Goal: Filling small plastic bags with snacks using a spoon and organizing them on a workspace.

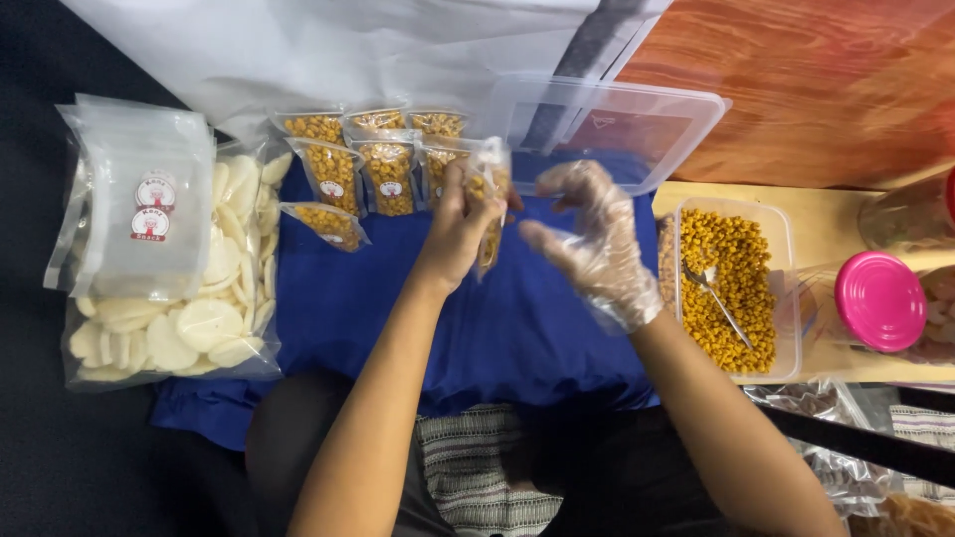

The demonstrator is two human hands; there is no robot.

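We hold a small clear pouch [489, 199] of yellow-brown snack kernels upright over the blue cloth [497, 328], just in front of the row of filled pouches [373, 159]. Our left hand [456, 231], bare, is closed around the pouch's side near its upper half. Our right hand [587, 244], in a thin clear plastic glove, is half open with the fingers curled, close to the pouch's top edge, though we cannot tell if it touches it.

We judge the pouch light and soft: a thin film that crumples and can slip, more so against the glove, and loose kernels inside that shift and spill if it tips while unsealed. The top strip, clear of the kernels, looks like the best place to pinch.

To the right, just beside the cloth's edge, stands an open tub of kernels [736, 288] with a metal spoon [711, 293] in it; beyond it a pink-lidded jar [880, 298]. The tub's clear lid [607, 129] leans behind our hands. On the left lie a bag of white crackers [189, 308] and a stack of empty pouches [144, 199]. The open cloth below our hands gives the most room.
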